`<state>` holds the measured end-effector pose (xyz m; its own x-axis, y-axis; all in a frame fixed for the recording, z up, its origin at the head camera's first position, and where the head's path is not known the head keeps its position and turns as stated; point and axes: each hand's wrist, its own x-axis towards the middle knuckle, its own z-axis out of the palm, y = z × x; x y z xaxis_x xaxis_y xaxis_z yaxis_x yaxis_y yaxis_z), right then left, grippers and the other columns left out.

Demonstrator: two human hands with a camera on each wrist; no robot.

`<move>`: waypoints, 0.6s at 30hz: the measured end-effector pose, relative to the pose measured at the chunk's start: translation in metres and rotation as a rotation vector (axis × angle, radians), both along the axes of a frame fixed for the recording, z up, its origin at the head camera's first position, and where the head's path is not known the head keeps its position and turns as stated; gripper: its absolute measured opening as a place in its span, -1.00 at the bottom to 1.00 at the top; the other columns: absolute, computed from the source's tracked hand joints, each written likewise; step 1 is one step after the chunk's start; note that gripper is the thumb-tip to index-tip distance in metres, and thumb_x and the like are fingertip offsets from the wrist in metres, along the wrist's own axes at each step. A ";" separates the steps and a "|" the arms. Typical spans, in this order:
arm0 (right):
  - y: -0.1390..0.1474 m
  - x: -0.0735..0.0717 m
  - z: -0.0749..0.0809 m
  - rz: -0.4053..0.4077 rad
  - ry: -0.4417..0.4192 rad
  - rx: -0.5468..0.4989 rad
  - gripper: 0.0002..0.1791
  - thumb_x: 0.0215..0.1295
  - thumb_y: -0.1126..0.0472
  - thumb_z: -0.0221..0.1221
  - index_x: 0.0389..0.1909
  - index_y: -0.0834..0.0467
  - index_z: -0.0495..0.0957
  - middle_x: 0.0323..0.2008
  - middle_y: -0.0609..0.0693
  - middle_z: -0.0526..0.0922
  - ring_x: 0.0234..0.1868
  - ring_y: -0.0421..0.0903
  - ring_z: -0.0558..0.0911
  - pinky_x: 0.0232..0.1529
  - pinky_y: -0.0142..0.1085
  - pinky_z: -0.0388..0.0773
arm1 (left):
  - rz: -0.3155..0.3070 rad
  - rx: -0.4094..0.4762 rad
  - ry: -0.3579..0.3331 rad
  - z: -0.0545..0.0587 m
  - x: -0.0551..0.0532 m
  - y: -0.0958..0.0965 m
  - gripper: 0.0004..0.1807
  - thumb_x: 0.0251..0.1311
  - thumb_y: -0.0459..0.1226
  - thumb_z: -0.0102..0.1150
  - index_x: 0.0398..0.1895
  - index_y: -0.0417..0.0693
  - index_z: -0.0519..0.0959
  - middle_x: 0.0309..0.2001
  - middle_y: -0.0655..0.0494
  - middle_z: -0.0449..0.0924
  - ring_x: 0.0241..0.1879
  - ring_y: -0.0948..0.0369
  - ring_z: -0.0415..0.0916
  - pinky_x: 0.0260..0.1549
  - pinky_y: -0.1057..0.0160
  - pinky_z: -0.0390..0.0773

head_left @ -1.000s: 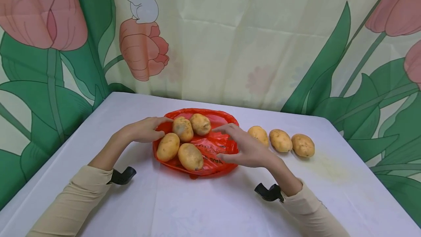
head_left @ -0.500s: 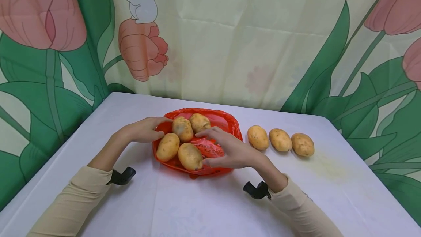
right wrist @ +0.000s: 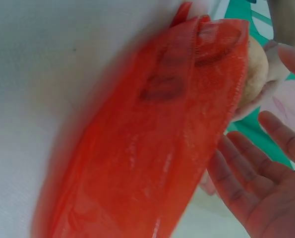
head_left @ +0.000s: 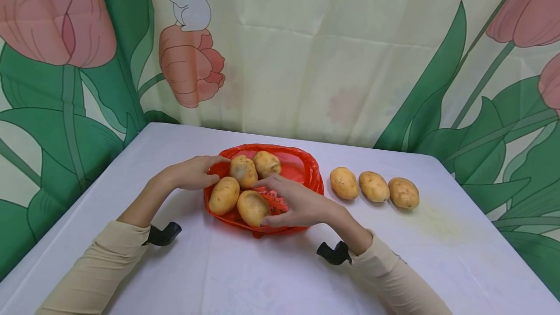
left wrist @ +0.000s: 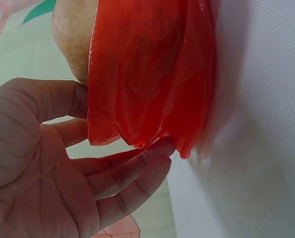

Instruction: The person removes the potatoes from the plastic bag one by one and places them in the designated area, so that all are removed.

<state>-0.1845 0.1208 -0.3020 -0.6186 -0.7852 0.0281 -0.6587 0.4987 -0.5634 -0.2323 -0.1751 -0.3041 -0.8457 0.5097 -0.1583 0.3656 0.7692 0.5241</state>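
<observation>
Head view: my left hand (head_left: pixel 188 173) and right hand (head_left: pixel 297 201), fingers loose, at a red bag (head_left: pixel 314 176)

I rest my left hand at the bag's left rim, thumb and forefinger well parted; in the left wrist view some fingers touch the outside of the plastic. My right hand hangs over the bag's right side, fingers spread and holding nothing, its tips beside the near right potato (head_left: pixel 252 207); whether they touch it, I cannot tell. Also in the bag are a near left potato (head_left: pixel 223 197), a far left potato (head_left: pixel 243 170) and a far right potato (head_left: pixel 267 164). Three loose potatoes (head_left: pixel 374 187) lie in a row to the bag's right, on the white tablecloth (head_left: pixel 262 271). Behind hangs a tulip-printed curtain (head_left: pixel 284 62).
</observation>
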 end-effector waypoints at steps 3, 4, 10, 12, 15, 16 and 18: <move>-0.001 -0.001 -0.003 -0.013 -0.006 0.042 -0.27 0.28 0.03 0.37 0.42 0.09 0.35 0.34 -0.06 0.45 0.39 -0.02 0.43 0.40 -0.05 0.39 | 0.001 -0.002 -0.001 0.000 0.000 0.000 -0.38 0.36 -0.31 -0.04 0.50 -0.24 0.29 0.42 -0.33 0.34 0.29 -0.18 0.34 0.34 -0.29 0.32; -0.001 -0.002 -0.004 -0.017 -0.010 0.057 -0.27 0.28 0.01 0.37 0.43 0.06 0.35 0.34 -0.09 0.44 0.40 -0.04 0.42 0.41 -0.05 0.38 | 0.000 -0.003 -0.001 0.000 0.000 0.000 -0.37 0.36 -0.31 -0.04 0.50 -0.24 0.29 0.41 -0.33 0.34 0.28 -0.18 0.35 0.34 -0.29 0.33; -0.005 -0.003 -0.010 -0.018 -0.022 0.092 -0.25 0.28 -0.08 0.36 0.44 -0.06 0.33 0.32 -0.17 0.43 0.35 -0.18 0.41 0.39 -0.11 0.40 | -0.002 -0.003 0.004 -0.003 -0.002 0.000 -0.37 0.35 -0.31 -0.04 0.50 -0.24 0.29 0.42 -0.31 0.35 0.25 -0.14 0.36 0.34 -0.27 0.34; -0.006 -0.003 -0.012 -0.018 -0.018 0.086 -0.24 0.27 -0.08 0.37 0.44 -0.07 0.33 0.31 -0.17 0.44 0.32 -0.23 0.42 0.37 -0.14 0.42 | -0.003 -0.001 0.003 -0.003 -0.003 0.000 -0.37 0.35 -0.30 -0.04 0.50 -0.23 0.29 0.42 -0.31 0.34 0.25 -0.14 0.36 0.34 -0.27 0.33; -0.009 -0.004 -0.014 -0.023 -0.014 0.090 -0.24 0.26 -0.07 0.38 0.45 -0.09 0.32 0.29 -0.19 0.45 0.30 -0.27 0.42 0.37 -0.19 0.42 | 0.000 -0.002 -0.001 -0.002 -0.002 0.000 -0.37 0.35 -0.30 -0.04 0.51 -0.22 0.29 0.43 -0.31 0.34 0.27 -0.14 0.35 0.35 -0.27 0.33; -0.009 -0.004 -0.014 -0.025 -0.012 0.092 -0.24 0.26 -0.06 0.38 0.45 -0.09 0.32 0.29 -0.19 0.45 0.30 -0.29 0.42 0.36 -0.20 0.42 | -0.001 -0.002 0.000 -0.002 -0.002 0.000 -0.37 0.35 -0.30 -0.05 0.51 -0.22 0.29 0.43 -0.30 0.34 0.27 -0.14 0.35 0.35 -0.27 0.33; -0.010 -0.004 -0.015 -0.028 -0.014 0.093 -0.23 0.26 -0.06 0.38 0.45 -0.10 0.31 0.28 -0.20 0.45 0.29 -0.29 0.43 0.36 -0.22 0.42 | 0.000 -0.001 -0.001 -0.001 -0.002 0.000 -0.37 0.35 -0.31 -0.05 0.51 -0.23 0.29 0.43 -0.31 0.34 0.28 -0.14 0.35 0.35 -0.27 0.32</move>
